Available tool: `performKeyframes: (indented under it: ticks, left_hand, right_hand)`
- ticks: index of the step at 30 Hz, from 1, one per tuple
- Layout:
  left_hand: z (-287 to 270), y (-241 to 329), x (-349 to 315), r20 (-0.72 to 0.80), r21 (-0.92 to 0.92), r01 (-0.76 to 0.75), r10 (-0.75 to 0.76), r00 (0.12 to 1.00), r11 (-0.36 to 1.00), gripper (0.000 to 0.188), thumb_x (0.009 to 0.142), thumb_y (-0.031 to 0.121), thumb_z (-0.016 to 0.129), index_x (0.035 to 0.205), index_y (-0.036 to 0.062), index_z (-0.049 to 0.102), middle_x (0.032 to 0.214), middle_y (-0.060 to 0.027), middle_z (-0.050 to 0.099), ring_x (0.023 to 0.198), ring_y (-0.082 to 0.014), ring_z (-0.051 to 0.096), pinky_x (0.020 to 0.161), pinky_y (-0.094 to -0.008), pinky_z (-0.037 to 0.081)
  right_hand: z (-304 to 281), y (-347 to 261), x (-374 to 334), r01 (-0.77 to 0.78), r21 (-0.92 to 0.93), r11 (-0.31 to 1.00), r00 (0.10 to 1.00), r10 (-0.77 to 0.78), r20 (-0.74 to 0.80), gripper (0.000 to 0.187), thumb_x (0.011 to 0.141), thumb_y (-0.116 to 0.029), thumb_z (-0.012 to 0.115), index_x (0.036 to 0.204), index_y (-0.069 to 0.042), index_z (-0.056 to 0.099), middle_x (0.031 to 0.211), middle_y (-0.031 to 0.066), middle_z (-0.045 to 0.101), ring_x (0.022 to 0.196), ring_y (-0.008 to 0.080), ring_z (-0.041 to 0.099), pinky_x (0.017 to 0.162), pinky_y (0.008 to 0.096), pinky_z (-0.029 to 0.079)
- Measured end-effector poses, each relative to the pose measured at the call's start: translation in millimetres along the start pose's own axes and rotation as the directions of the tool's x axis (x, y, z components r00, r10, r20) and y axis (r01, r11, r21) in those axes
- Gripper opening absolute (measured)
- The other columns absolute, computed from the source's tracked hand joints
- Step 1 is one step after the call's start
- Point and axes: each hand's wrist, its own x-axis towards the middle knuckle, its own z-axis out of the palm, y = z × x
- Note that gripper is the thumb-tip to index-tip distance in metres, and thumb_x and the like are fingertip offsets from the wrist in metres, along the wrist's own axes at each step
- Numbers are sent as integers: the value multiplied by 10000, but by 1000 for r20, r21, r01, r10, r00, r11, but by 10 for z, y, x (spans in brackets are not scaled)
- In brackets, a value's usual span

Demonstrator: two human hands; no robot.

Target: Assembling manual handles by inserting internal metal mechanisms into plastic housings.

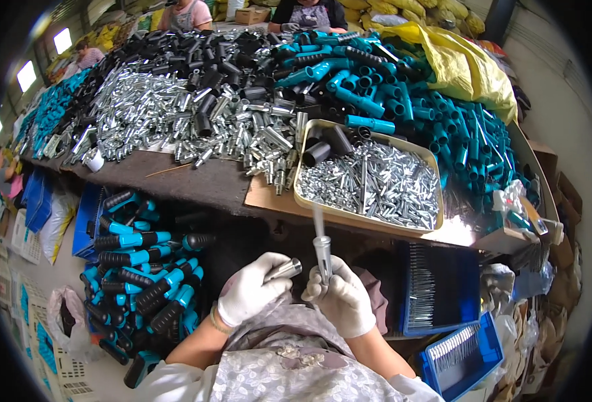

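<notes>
In white gloves, both hands are held in front of my apron, below the table's front edge. My left hand [255, 289] is closed around a short, shiny metal tube [284, 269], its open end pointing right. Just beside it, my right hand [341, 298] grips a metal sleeve with a flared rim [322, 253], held nearly upright. A thin pale rod [318, 218] rises out of the sleeve's top. The two metal parts are apart. Beyond my hands, a cream tray [369, 220] at the table edge holds many small metal pins [383, 184] and a few black tubes [336, 139].
Heaps of silver metal sleeves [142, 100], black tubes and teal tubes [359, 94] cover the table. A pile of teal-and-black handles [152, 268] lies low at left. Blue bins [460, 355] with metal rods stand at right. Other people [307, 17] sit across the table.
</notes>
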Motion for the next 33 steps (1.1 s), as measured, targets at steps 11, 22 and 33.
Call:
performKeyframes:
  ticks: [11,22,33]
  left_hand:
    - [186,141,-145,42,182,-126,120,992,975,325,883,48,695,1179,5,570,994,-109,675,948,-186,667,825,-307,521]
    - [529,-354,-205,62,-146,-57,66,996,988,422,948,308,696,1206,9,547,938,2,575,834,-96,538,743,-256,464]
    - [320,-96,-229,110,-572,-186,299,948,799,473,937,408,672,1125,-8,549,1057,-105,620,958,-172,574,879,-319,470]
  right_hand:
    - [130,5,7,120,-651,750,985,-174,-19,253,883,-60,665,1121,-4,600,1150,84,619,1019,150,584,910,309,476]
    - [329,-357,11,92,-837,540,990,38,133,541,895,-310,678,1316,4,548,1318,113,569,1223,226,542,1063,355,406]
    - [-5,-1734,1477,-51,-584,-810,810,-375,450,209,775,-135,713,979,-94,719,995,136,655,985,346,604,856,460,503]
